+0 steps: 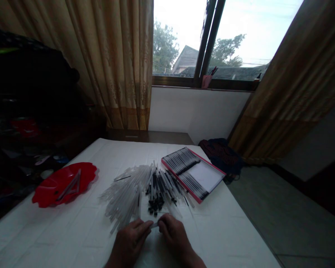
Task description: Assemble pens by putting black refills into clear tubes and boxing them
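Note:
My left hand (130,242) and my right hand (174,235) sit close together at the near edge of the view, with a short clear plastic tube (155,225) pinched between their fingertips. Just beyond them lies a loose heap of translucent pen barrels (123,197), fanned out across the white table (58,230). Black-tipped pen parts (156,195) are piled beside the heap, close to my right hand's fingers. A pink-edged box (194,175) holds neat rows of black-and-clear pens around a white central panel.
A red scalloped dish (56,190) with a few thin items in it sits at the table's left. Dark clutter lies beyond that side. A dark cloth (220,156) lies past the far corner. The right table edge drops to a tiled floor (281,216).

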`<state>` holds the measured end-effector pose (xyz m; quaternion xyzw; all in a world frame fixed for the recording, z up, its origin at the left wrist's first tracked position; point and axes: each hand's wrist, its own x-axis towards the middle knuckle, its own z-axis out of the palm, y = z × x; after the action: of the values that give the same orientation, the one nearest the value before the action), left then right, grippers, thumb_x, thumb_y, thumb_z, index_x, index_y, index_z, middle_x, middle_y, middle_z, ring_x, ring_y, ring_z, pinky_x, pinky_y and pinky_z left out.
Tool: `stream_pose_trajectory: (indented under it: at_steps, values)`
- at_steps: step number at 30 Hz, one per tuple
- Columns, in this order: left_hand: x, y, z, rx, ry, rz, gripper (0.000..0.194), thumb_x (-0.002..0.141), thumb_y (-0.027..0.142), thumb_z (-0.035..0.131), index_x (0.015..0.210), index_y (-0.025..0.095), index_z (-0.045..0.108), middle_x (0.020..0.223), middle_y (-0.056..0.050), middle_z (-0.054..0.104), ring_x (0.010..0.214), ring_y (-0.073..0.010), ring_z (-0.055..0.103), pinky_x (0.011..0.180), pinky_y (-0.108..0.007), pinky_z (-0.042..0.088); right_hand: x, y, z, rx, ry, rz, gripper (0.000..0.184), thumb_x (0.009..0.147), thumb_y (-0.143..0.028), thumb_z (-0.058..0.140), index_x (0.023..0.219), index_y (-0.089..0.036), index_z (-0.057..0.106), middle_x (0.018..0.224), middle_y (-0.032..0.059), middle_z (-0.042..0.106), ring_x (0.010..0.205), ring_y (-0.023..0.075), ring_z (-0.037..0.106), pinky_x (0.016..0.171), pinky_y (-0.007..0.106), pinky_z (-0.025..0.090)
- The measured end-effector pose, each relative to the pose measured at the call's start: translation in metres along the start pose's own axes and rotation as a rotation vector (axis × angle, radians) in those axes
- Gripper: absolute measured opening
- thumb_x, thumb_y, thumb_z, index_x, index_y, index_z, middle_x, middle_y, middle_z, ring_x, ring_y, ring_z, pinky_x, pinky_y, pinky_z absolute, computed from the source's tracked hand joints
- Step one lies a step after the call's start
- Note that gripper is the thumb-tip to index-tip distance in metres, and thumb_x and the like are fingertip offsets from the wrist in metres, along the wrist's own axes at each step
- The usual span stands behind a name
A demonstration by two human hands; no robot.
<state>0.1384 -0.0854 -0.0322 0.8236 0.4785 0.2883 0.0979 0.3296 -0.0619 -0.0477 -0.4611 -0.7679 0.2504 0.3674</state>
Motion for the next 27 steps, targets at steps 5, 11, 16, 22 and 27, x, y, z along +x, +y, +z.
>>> stream_pose_trajectory:
  at_steps: [5,11,16,22,27]
  values:
    - [-0.001,0.001,0.001,0.058,0.018,0.050,0.025,0.094,0.031,0.044,0.107,0.027,0.065,0.079,-0.002,0.069,0.069,-0.0145,0.069,0.060,-0.020,0.053,-0.001,0.005,0.009,-0.188,0.010,-0.007,0.039,0.095,-0.033,0.033,0.063,-0.020,0.053,0.057,0.0017,0.060,0.051,0.0135,0.056,0.052,0.023,0.033]
    - [-0.002,0.001,0.002,0.033,0.027,0.017,0.025,0.094,0.032,0.044,0.107,0.028,0.065,0.081,-0.001,0.070,0.069,-0.0138,0.069,0.061,-0.019,0.053,0.001,0.001,0.004,-0.008,0.002,0.089,0.046,0.095,-0.039,0.028,0.067,-0.019,0.059,0.057,0.0021,0.061,0.054,0.0142,0.058,0.054,0.023,0.037]
    - [-0.002,-0.001,0.003,-0.003,0.025,-0.018,0.026,0.094,0.034,0.044,0.108,0.028,0.065,0.083,-0.002,0.071,0.070,-0.0136,0.069,0.063,-0.019,0.054,-0.003,0.002,-0.006,0.297,0.003,0.094,0.021,0.086,-0.028,0.050,0.104,-0.020,0.056,0.085,0.0034,0.066,0.066,0.0134,0.059,0.061,0.022,0.044]
    - [-0.003,-0.003,0.006,0.022,-0.021,-0.023,0.024,0.093,0.030,0.047,0.108,0.027,0.065,0.083,-0.002,0.070,0.073,-0.0150,0.069,0.064,-0.021,0.054,-0.002,0.001,-0.007,0.171,-0.018,0.066,0.007,0.082,-0.021,0.048,0.082,-0.019,0.055,0.073,0.0009,0.060,0.065,0.0140,0.055,0.060,0.022,0.041]
    - [-0.003,-0.001,0.006,0.074,-0.015,0.037,0.024,0.092,0.028,0.047,0.108,0.027,0.064,0.081,-0.002,0.069,0.071,-0.0151,0.069,0.062,-0.022,0.053,-0.001,0.002,0.002,-0.061,0.009,0.021,0.025,0.089,-0.026,0.039,0.068,-0.020,0.051,0.063,-0.0006,0.055,0.058,0.0130,0.052,0.056,0.022,0.034]
